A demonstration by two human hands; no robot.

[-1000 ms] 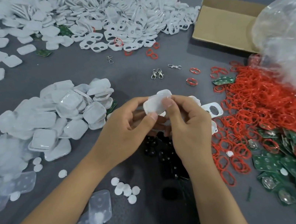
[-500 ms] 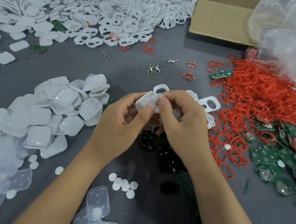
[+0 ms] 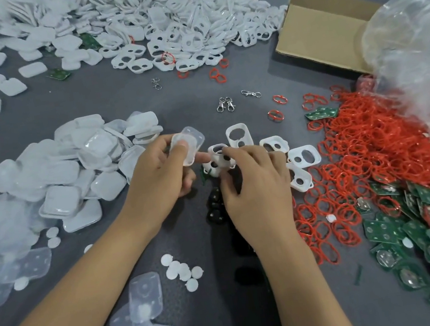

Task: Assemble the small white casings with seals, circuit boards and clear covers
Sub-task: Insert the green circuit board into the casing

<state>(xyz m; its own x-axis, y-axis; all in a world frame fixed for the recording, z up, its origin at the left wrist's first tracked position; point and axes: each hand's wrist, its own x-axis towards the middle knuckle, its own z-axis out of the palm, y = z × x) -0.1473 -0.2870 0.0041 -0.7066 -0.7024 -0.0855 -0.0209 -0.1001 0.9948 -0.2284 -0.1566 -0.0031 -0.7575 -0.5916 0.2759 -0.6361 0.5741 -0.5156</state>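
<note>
Clear plastic sits pinched in the left hand (image 3: 159, 177): a cover (image 3: 188, 145), gripped between the thumb on its face and fingers behind, raised above the grey table (image 3: 102, 96). The right hand (image 3: 256, 181) is just beside it, fingers curled round a white casing (image 3: 219, 159) with two holes, the index finger resting on its upper rim. Cover and casing lie close together but apart.

Beyond the right hand's fingertips and to its right lie four loose casings (image 3: 303, 156), holes up. Further right spreads a heap of red seals (image 3: 367, 138), and nearer the person on that side a pile of green boards (image 3: 423, 242). Under the right wrist are small black parts (image 3: 215, 208), too dark to identify.

Left of the left hand is a stack of finished white units (image 3: 68, 172); under the left forearm lie more clear covers (image 3: 142, 301) and a few white discs (image 3: 180, 269). Ahead of both hands, metal clips (image 3: 225, 104) lie on the table, and well beyond them a large mound of white casings (image 3: 185, 21). At the far right stand a cardboard box (image 3: 320, 33) and a clear plastic bag (image 3: 416, 52).
</note>
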